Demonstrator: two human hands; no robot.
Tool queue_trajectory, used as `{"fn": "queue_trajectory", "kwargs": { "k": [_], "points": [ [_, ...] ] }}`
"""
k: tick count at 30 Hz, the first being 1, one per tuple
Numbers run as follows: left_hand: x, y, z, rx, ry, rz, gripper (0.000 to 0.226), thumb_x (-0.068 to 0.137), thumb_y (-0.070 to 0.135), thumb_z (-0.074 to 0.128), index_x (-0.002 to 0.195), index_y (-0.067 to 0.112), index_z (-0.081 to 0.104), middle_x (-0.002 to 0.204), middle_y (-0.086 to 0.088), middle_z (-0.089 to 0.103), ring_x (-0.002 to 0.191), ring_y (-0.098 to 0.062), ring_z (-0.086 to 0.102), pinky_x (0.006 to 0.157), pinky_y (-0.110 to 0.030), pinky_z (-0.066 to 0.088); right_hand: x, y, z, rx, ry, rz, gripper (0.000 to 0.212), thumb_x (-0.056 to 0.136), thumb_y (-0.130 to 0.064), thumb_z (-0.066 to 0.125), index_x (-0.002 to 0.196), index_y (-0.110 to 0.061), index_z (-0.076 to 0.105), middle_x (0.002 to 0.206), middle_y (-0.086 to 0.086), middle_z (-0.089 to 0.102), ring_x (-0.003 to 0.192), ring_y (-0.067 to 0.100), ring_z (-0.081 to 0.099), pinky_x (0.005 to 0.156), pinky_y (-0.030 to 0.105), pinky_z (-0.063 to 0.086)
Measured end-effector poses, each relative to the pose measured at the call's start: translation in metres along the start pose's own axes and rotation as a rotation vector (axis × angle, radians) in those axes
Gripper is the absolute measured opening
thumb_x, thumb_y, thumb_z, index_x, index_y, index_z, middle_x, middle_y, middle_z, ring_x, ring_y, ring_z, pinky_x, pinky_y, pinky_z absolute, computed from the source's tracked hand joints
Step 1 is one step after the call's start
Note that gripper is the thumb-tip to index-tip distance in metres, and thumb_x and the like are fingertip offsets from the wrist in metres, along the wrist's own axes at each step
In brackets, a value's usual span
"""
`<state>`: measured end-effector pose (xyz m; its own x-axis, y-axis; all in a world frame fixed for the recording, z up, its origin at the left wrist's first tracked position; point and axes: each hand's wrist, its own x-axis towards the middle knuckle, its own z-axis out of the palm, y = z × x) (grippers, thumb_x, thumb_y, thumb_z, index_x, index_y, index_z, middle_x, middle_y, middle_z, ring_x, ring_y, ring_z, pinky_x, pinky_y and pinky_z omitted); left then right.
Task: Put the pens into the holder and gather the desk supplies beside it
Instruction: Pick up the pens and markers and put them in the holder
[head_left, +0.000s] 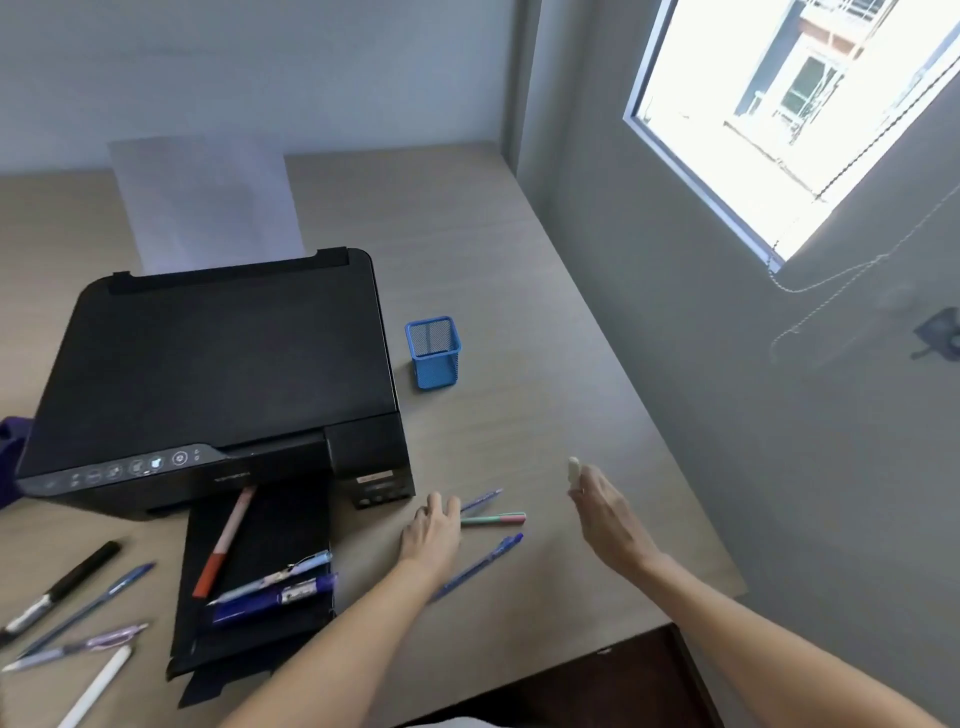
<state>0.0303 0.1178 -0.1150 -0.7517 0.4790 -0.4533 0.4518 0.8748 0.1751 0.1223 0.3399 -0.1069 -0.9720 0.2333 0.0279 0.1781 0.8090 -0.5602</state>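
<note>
My right grip (597, 499) pinches a small white eraser (573, 470), raised, nearer me than the blue holder (434, 353). Left grip (434, 527) spread flat over pens (493, 518) on the desk (519, 291), right of the printer (218, 364).

Ten pens (491, 518); one blue mesh holder (434, 353); one printer (218, 374); one eraser (573, 471).

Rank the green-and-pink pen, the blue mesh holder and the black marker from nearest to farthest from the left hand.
1. green-and-pink pen, just right of the left hand.
2. blue mesh holder, farther back beside the printer.
3. black marker, far left near the desk's front.
</note>
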Motion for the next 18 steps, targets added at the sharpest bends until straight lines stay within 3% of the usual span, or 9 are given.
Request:
{"fn": "queue_trajectory", "kwargs": {
  "k": [4,7,10,14,18],
  "points": [
    [0.01,0.002,0.004,0.069,-0.007,0.02,0.026,0.1,0.016,0.041,0.125,0.01,0.046,0.132,-0.011,0.045,0.122,-0.028,0.047,0.095,-0.038,0.047,0.044,-0.007,-0.021,0.111,0.119,0.149,0.008,0.092,-0.007,0.046,0.093,-0.007,0.038,0.076,0.015,0.061,0.065,0.034,0.056,0.059,0.041,0.047],
    [0.01,0.011,-0.008,0.039,-0.016,-0.033,0.027,0.102,0.015,0.036,0.126,0.009,0.048,0.132,-0.011,0.053,0.124,-0.028,0.048,0.098,-0.038,0.045,0.085,-0.018,-0.035,0.194,0.233,0.189,0.007,0.095,-0.014,0.047,0.092,-0.011,0.042,0.072,0.01,0.07,0.066,0.029,0.065,0.061,0.038,0.05],
    [0.008,0.026,-0.062,-0.068,0.009,-0.063,0.026,0.097,0.0,0.037,0.121,0.004,0.046,0.122,-0.017,0.062,0.113,-0.035,0.06,0.09,-0.043,0.051,0.129,-0.038,-0.05,0.409,0.362,0.239,0.019,0.099,-0.026,0.043,0.089,-0.01,0.046,0.072,0.006,0.074,0.071,0.023,0.068,0.067,0.035,0.054],
    [0.033,0.024,-0.16,-0.148,0.165,-0.133,0.027,0.095,-0.003,0.039,0.121,-0.001,0.047,0.118,-0.02,0.062,0.109,-0.036,0.062,0.083,-0.041,0.052,0.188,-0.068,-0.057,0.62,0.485,0.241,0.017,0.096,-0.018,0.051,0.09,-0.002,0.055,0.069,-0.001,0.066,0.071,0.028,0.071,0.062,0.024,0.059],
    [0.075,0.006,-0.225,-0.048,0.144,-0.21,0.033,0.091,-0.001,0.05,0.124,-0.001,0.052,0.123,-0.017,0.059,0.112,-0.032,0.061,0.084,-0.035,0.051,0.229,-0.091,-0.039,0.662,0.385,0.19,0.006,0.088,-0.015,0.06,0.085,-0.018,0.056,0.073,0.003,0.069,0.067,0.028,0.072,0.065,0.035,0.058]
  ]
}}
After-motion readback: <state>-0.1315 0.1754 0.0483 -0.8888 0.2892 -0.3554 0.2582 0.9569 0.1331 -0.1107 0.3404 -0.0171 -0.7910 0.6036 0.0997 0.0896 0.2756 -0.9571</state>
